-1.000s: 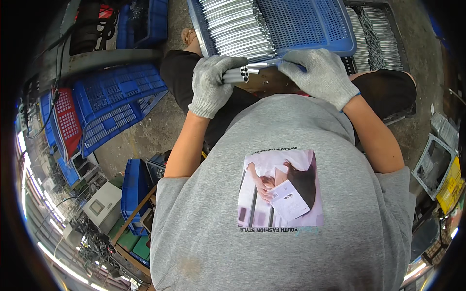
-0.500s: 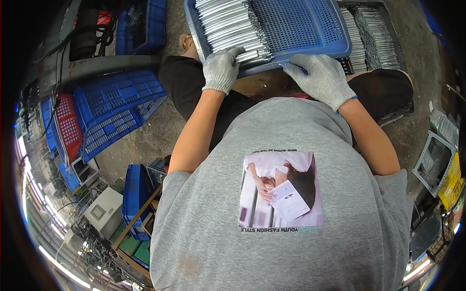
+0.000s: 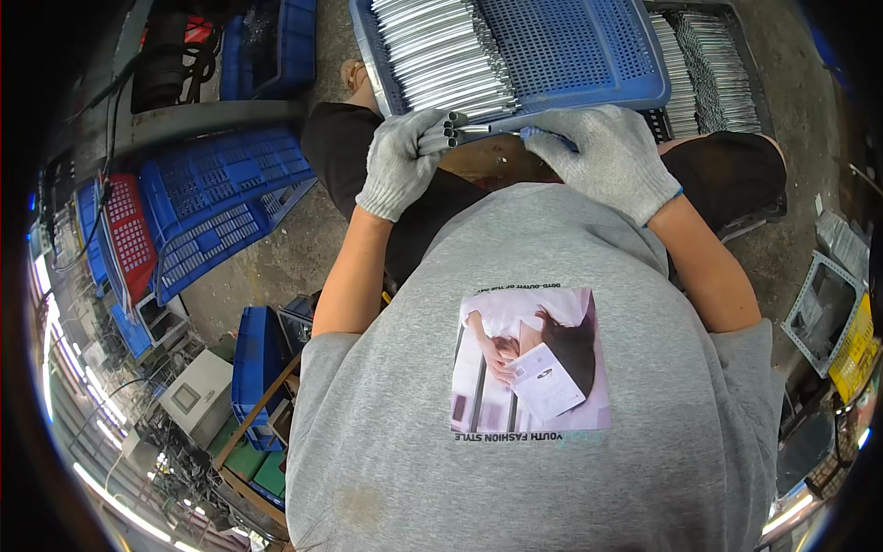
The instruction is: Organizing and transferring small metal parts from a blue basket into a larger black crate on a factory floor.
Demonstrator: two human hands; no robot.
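My left hand, in a grey knitted glove, is closed round several short metal tubes, their round openings facing right. My right hand, gloved alike, grips a blue-handled hand tool with a thin metal shaft; its exact kind does not show. The shaft points left, with its tip at or very near the tube ends; I cannot tell whether it is inside one. Just beyond both hands sits a blue perforated basket, its left part stacked with shiny metal tubes.
A dark crate of similar metal pieces stands right of the basket. To my left are blue crates, a red perforated crate and a grey metal beam. A light box with a small display stands lower left.
My left hand has drawn back from the basket's edge with several tubes in its grip, ends turned right. My right hand has turned slightly, and the tool's shaft now reaches the tubes.
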